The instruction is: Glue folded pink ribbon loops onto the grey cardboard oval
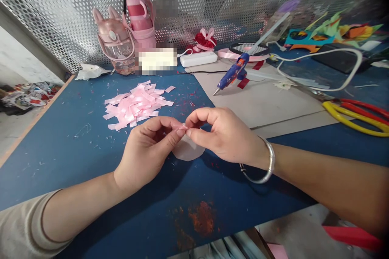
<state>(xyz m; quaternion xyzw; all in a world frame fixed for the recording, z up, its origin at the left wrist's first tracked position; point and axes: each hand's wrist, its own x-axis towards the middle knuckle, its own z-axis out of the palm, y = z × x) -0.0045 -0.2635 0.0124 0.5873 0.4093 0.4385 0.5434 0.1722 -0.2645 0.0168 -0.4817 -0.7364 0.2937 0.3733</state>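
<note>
My left hand (146,151) and my right hand (221,131) meet at the middle of the blue table (75,145), both pinching one small pink ribbon piece (181,128) between thumb and fingers. Just under the fingertips a pale round disc (188,149) lies on the table. A pile of cut pink ribbon strips (135,105) sits a little beyond my left hand. My right wrist wears a silver bangle (269,164).
A blue glue gun (232,75) rests on a grey board (264,101) at the back right. Yellow and red scissors (358,115) lie at the right edge. Two pink bottles (127,34), a white power bank (198,58) and ribbon rolls (243,52) stand along the perforated metal wall.
</note>
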